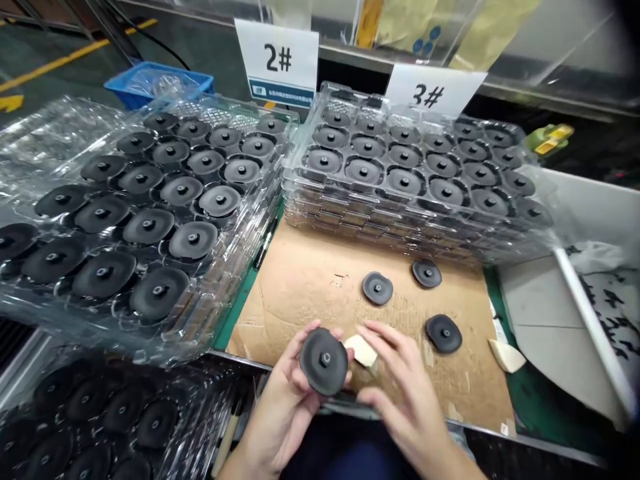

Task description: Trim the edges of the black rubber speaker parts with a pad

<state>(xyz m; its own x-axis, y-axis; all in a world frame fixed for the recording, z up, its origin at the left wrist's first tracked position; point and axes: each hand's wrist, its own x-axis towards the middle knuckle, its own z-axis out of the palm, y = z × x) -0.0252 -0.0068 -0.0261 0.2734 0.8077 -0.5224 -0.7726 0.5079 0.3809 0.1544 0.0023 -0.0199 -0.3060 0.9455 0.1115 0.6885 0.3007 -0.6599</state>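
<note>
My left hand [300, 390] has its fingers closed round the edge of a black disc [324, 362], its small central stub facing up at me. My right hand [400, 380] is half open at three o'clock from the disc, thumb spread from the fingers; a pale piece [362, 351] shows by its fingertips, and I can't tell whether I'm gripping it. Three loose discs [377, 288] lie on the cardboard [300, 267] between one and three o'clock. Filled clear trays [235, 220] sit at ten o'clock, and a filled tray stack [350, 223] at one.
</note>
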